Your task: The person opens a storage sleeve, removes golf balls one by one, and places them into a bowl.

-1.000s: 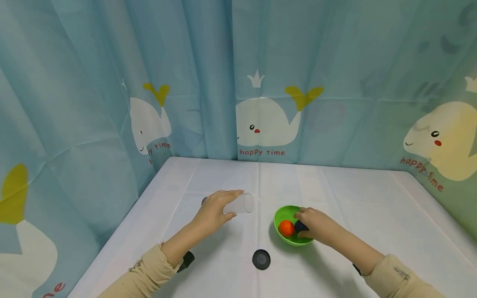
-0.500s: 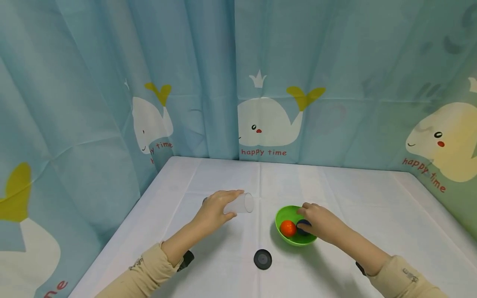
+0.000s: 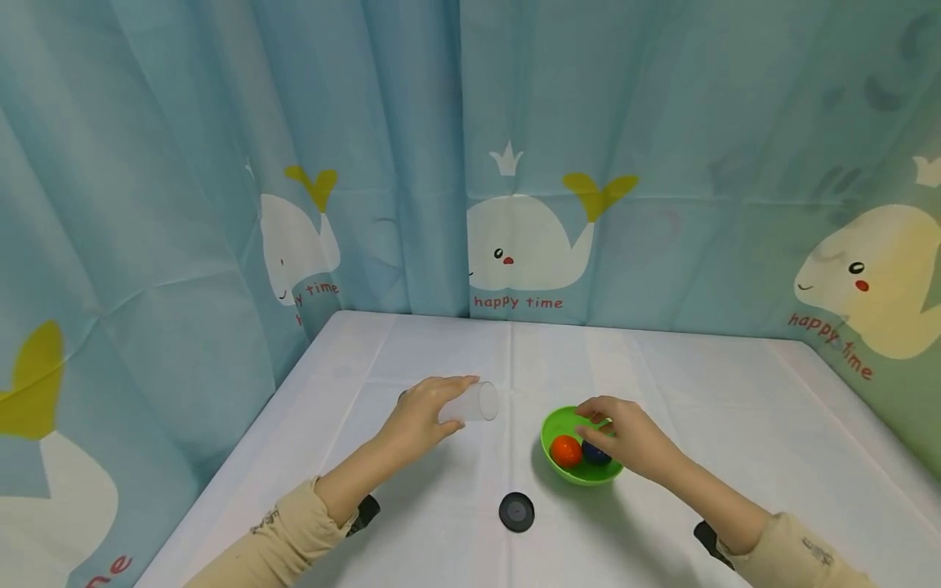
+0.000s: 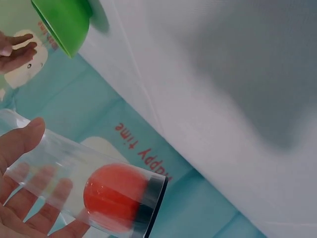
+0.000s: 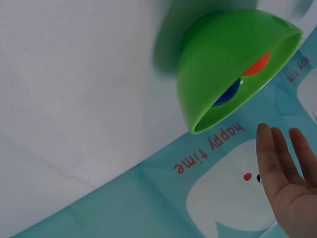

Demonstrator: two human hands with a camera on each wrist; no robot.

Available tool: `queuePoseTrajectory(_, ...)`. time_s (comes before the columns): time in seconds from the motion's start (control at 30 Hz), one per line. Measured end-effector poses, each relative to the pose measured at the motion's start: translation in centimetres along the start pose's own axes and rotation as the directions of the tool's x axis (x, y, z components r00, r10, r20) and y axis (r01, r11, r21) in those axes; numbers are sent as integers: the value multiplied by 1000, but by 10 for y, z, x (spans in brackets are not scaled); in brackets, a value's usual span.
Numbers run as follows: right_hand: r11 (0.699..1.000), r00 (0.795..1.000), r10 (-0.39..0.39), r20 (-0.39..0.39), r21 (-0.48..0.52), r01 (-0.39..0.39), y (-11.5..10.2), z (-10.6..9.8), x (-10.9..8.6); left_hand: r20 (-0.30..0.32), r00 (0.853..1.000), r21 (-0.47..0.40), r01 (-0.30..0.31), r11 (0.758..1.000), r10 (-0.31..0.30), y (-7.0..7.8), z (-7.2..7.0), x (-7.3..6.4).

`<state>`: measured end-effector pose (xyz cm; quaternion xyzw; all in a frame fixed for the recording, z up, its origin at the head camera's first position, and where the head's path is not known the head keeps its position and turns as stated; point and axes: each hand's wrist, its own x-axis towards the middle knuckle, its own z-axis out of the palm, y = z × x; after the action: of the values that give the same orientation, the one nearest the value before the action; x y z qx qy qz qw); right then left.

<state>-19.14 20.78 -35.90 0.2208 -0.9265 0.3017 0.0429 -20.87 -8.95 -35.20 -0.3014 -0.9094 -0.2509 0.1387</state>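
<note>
My left hand (image 3: 417, 418) grips a clear plastic tube (image 3: 474, 403) on its side above the table, open end to the right. Inside it, the left wrist view shows a red ball (image 4: 116, 198) against the black end (image 4: 152, 206). A green bowl (image 3: 581, 480) stands to the right, with an orange ball (image 3: 565, 451) and a dark blue ball (image 3: 596, 455) in it. Over the bowl's right side hovers my right hand (image 3: 638, 441), thumb and fingers apart, holding nothing. In the right wrist view its fingers (image 5: 267, 158) are extended, away from the rim.
A round black lid (image 3: 517, 512) lies flat on the white-covered table (image 3: 426, 523), in front of the bowl and to its left. Blue curtains (image 3: 412, 163) printed with whales hang along the back and sides.
My right hand was round the dark blue ball a second ago; its fingers have since parted and lifted off, leaving the ball in the bowl. The left hand and tube stay put.
</note>
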Motion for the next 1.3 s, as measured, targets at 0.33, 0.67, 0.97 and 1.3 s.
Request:
queuePoseTrajectory(0.33, 980, 996, 83, -16, 183, -79, -5, -6, -2, 4, 999, 0, 34, 999, -34, -2, -1, -5)
queuePoseTrajectory(0.67, 701, 934, 300, 196, 619, -355, -5, -4, 0, 9, 999, -7, 32, 999, -32, 0, -2, -7)
queuePoseTrajectory(0.97, 392, 904, 229, 361, 816, -425, 2, -8, 3, -5, 1000, 6, 22, 1000, -22, 1, -1, -6)
queuePoseTrajectory(1.3, 135, 876, 226, 426, 877, -461, 1, -2, 2, -4, 1000, 15, -27, 1000, 27, 3, 4, -2)
